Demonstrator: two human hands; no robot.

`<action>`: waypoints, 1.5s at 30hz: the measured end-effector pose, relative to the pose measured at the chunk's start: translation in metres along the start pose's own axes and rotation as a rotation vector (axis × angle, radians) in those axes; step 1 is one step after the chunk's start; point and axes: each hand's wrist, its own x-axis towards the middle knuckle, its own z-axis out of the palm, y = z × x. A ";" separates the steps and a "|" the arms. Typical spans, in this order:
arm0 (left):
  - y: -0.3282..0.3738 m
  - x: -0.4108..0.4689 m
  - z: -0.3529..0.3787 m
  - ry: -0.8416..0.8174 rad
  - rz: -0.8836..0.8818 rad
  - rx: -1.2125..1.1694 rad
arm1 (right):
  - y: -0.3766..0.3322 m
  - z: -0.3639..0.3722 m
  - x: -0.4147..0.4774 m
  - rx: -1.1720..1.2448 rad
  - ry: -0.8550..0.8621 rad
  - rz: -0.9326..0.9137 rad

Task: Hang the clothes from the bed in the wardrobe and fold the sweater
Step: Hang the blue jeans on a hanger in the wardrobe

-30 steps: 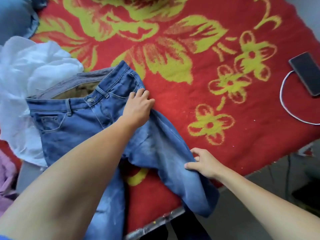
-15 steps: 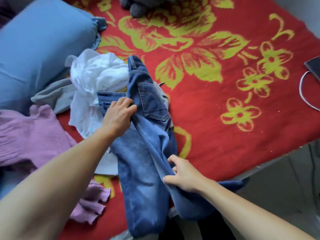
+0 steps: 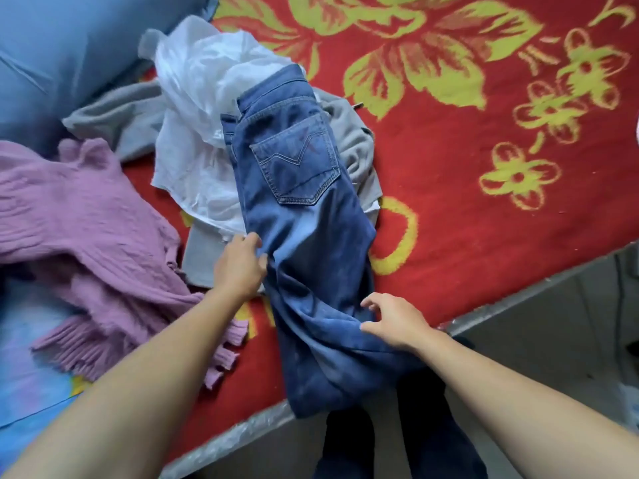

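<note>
The blue jeans lie folded lengthwise on the red flowered blanket, back pocket up, with the legs hanging over the bed edge. My left hand grips the jeans' left edge at thigh level, fingers curled round the denim. On the right side, lower down, my right hand rests on the leg with arched, spread fingers. A purple ribbed sweater lies crumpled to the left. Under the waist of the jeans sit a white garment and a grey garment.
A blue pillow fills the top left corner. The bed edge runs diagonally at the lower right, with grey floor beyond it. A bit of white cable shows at the right border.
The jeans went from spread open to folded in half lengthwise and laid flat. My left hand slid from the waist down to the thigh edge. My right hand loosened its grip on the leg.
</note>
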 end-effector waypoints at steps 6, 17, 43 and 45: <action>0.016 -0.057 0.071 -0.202 -0.695 -0.830 | 0.036 0.024 -0.015 -0.332 -0.182 0.080; 0.024 -0.136 0.095 -0.167 -0.792 -1.044 | 0.041 0.094 -0.110 -0.218 -0.147 -0.337; -0.043 -0.214 0.125 -0.209 -0.812 -0.924 | 0.055 0.150 -0.067 0.399 -0.055 0.095; -0.057 -0.206 0.123 -0.207 -0.692 -0.676 | 0.051 0.135 -0.055 0.416 0.034 0.123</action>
